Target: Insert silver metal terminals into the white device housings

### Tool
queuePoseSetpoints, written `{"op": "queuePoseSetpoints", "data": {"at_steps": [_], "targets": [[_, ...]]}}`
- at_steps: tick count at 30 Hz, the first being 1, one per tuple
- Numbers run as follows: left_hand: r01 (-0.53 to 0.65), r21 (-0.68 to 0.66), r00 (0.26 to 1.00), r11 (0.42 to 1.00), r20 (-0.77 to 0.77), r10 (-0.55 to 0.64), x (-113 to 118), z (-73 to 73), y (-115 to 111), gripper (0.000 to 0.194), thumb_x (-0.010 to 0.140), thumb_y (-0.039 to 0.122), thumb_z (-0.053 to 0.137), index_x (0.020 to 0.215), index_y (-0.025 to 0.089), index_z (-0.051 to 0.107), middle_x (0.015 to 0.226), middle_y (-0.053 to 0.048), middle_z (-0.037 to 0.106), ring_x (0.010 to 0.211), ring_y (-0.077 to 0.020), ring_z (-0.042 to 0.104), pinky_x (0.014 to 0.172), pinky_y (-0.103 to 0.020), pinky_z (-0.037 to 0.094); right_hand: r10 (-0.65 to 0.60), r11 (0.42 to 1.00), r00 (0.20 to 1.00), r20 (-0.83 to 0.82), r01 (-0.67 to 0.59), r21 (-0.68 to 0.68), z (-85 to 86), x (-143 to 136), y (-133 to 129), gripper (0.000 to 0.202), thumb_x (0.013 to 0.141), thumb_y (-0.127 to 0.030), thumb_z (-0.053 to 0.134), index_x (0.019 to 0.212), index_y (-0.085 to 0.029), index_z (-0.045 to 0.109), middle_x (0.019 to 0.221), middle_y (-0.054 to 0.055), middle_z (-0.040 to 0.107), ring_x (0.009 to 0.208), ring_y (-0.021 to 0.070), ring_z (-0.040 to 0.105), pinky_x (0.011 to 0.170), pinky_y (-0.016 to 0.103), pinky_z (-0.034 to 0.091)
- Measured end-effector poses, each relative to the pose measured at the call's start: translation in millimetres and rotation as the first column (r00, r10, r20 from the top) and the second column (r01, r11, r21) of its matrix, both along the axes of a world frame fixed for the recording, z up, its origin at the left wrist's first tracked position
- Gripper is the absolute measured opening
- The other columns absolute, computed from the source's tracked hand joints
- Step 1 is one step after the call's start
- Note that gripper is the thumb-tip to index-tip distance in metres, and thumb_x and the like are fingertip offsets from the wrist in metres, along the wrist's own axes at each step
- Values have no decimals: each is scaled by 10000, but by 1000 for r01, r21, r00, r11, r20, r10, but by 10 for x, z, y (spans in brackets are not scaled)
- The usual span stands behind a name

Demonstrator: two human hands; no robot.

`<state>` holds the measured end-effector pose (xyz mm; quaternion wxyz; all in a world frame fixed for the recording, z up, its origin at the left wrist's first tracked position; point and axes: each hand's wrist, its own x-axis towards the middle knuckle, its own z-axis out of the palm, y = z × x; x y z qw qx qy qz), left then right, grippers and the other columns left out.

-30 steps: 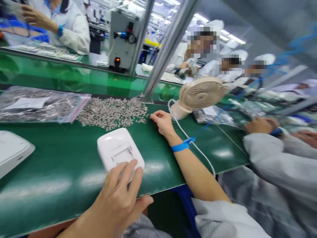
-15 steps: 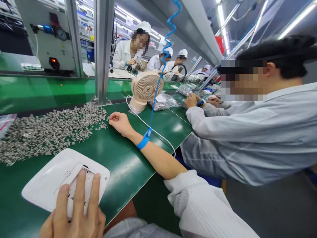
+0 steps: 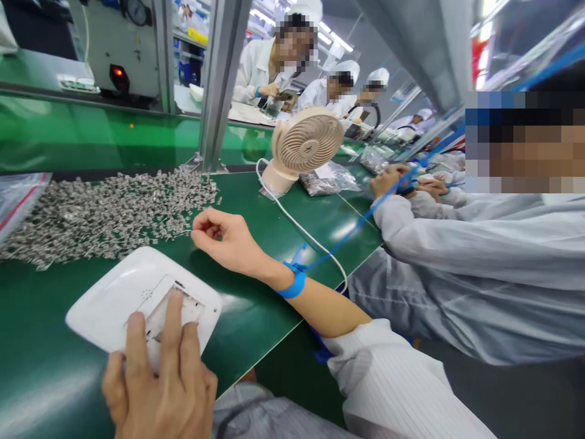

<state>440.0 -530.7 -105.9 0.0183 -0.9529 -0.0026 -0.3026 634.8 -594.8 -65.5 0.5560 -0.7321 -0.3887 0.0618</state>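
Observation:
A white plastic housing with rounded corners and a rectangular recess lies on the green table. My left hand rests on it, fingers spread over the recess. My right hand, with a blue wrist strap, hovers beyond the housing beside a wide pile of small metal parts. Its thumb and index finger are pinched together, their tips at the pile's right edge; what they hold is too small to make out.
A beige fan with a white cable stands behind my right hand, near a bag of parts. A metal post rises behind the pile. A co-worker's grey-white sleeve is at the right.
My right hand has moved from the pile's edge nearer the housing, still pinched. My left hand stays on the housing, its fingers slightly more bent. The view has shifted.

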Motion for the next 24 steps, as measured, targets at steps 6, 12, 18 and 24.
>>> {"op": "queuePoseSetpoints", "data": {"at_steps": [6, 12, 18, 24], "targets": [[-168, -43, 981, 985, -107, 163, 10, 159, -242, 468, 822, 182, 521, 1275, 62, 503, 1391, -143, 424, 1264, -419, 375, 904, -486, 373, 162, 985, 983, 84, -157, -66, 96, -263, -89, 115, 769, -120, 487, 684, -172, 544, 718, -2, 567, 661, 92, 502, 630, 233, 439], [-329, 118, 938, 937, -71, 339, 151, 254, -358, 503, 839, 253, 558, 1244, -40, 502, 1251, -227, 539, 1082, -396, 526, 782, -426, 404, 193, 973, 964, 184, -164, -163, 136, -371, -165, 141, 759, -83, 529, 668, -186, 561, 863, 30, 594, 821, 120, 581, 748, 268, 472], [-270, 17, 955, 963, -118, 270, 111, 331, -295, 407, 881, 287, 461, 1156, 14, 585, 1227, -183, 573, 1110, -326, 520, 859, -428, 393, 192, 964, 936, 294, -124, -236, 83, -434, -188, 159, 798, -96, 505, 689, -195, 566, 898, 52, 592, 778, 126, 584, 673, 268, 480], [-228, 94, 957, 969, -162, 241, 58, 279, -255, 502, 802, 240, 509, 1254, 21, 510, 1309, -171, 507, 1245, -369, 407, 996, -451, 330, 240, 953, 914, 327, -157, -261, 92, -425, -195, 186, 822, -95, 471, 696, -197, 562, 884, 56, 597, 764, 137, 586, 667, 285, 488]]}}
